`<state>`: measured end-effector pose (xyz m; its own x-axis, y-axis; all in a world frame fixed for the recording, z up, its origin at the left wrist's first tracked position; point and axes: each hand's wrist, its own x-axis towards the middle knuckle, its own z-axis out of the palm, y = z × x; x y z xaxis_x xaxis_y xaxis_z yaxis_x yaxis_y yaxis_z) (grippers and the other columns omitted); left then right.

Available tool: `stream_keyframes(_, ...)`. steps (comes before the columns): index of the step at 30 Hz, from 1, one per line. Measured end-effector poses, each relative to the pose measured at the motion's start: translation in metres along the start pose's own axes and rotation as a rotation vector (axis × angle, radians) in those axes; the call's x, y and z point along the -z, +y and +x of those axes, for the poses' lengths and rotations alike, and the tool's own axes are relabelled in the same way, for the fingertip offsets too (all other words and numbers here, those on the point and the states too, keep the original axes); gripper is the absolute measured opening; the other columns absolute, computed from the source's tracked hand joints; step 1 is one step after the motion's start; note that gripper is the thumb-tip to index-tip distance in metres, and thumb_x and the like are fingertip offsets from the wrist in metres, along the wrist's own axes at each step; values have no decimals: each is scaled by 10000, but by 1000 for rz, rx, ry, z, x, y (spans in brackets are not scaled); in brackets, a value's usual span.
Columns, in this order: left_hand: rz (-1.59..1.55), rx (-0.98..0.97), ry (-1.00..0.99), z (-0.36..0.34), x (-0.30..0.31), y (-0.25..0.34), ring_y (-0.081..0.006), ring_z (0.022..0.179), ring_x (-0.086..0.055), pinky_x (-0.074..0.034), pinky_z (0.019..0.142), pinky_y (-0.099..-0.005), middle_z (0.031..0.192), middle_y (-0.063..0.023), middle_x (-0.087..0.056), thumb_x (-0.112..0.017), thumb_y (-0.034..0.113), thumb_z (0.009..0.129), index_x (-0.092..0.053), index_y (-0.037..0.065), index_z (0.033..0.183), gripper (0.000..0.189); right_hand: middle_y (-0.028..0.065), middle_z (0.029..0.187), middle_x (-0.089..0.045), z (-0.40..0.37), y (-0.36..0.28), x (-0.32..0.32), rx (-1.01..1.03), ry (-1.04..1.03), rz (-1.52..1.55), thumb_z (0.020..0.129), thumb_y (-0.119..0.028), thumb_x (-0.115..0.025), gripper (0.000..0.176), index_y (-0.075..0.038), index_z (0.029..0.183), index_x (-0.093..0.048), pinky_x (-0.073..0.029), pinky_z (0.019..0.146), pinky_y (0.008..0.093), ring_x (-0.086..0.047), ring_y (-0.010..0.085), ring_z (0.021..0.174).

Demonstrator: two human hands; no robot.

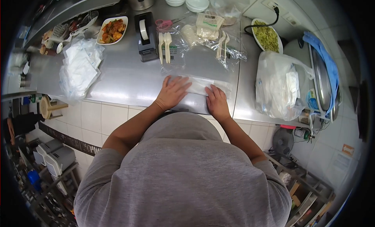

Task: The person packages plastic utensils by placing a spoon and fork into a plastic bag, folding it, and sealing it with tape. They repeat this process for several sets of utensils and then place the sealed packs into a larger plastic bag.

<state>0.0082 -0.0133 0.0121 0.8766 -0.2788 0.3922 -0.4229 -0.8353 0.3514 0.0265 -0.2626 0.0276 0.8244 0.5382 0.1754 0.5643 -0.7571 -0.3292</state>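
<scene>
A flat, clear plastic sleeve with something white inside (pixel 200 85) lies on the steel counter in front of me. My left hand (pixel 174 93) rests on its left end, palm down with the fingers spread. Toward the other end, my right hand (pixel 217 104) lies with its fingers stretched over the sleeve's near edge. Neither hand is closed around anything. Just beyond are pale wooden forks and spoons (pixel 165 47), more cutlery (pixel 223 44) on crinkled clear plastic, and a packet with green print (pixel 209 26). A black tape dispenser (pixel 146 37) stands beyond my left hand.
Left on the counter (pixel 117 82) lies a pile of white plastic packets (pixel 80 67), below a dish of cooked food (pixel 112 30). Pink-handled scissors (pixel 164 24) and white bowls (pixel 197 2) sit at the back. Rightward are a green food dish (pixel 267 37) and a filled plastic bag (pixel 277 86).
</scene>
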Motion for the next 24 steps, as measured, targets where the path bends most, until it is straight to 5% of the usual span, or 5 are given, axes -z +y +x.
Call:
stream_keyframes(8,-78,-42,-46,-10,1,-6,-233,1143,-457,-265,1049,-502,1166,-49,-528,-635,312,847,-587,140,1198,394,185,1233,-536,121,-58,36,-42,152,467,815,-233,-670,416,-32,1171,-588,-394,971,390,-514,361,1126)
stream_keyframes(15,-53,-58,-28,-13,2,-9,-246,1173,-445,-278,1038,-522,1194,-70,-526,-636,322,843,-601,157,1163,362,101,1080,-615,268,-151,-32,-874,-336,1132,895,-304,-629,328,-26,1068,-646,-425,888,328,-552,203,1016)
stream_keyframes(20,-61,-89,23,-17,-6,-13,-260,1192,-447,-286,1037,-527,1173,-79,-557,-631,307,836,-624,153,1076,286,183,1202,-587,258,-164,-44,-912,-334,1401,867,-311,-656,291,-28,900,-715,-324,998,423,-458,291,1213)
stream_keyframes(22,-97,-59,-25,-23,-17,-19,-254,1175,-459,-293,1033,-520,1147,-86,-573,-614,318,845,-619,134,1101,315,96,1002,-642,228,-169,-48,-467,47,920,886,-243,-632,242,-15,936,-693,-440,841,294,-585,188,856)
stream_keyframes(24,-140,-41,-81,-22,-24,-21,-248,1159,-472,-301,1030,-513,1122,-93,-589,-596,328,855,-614,115,1126,345,107,972,-657,206,-164,-73,-385,146,887,874,-235,-631,233,-16,890,-711,-449,814,296,-592,181,880)
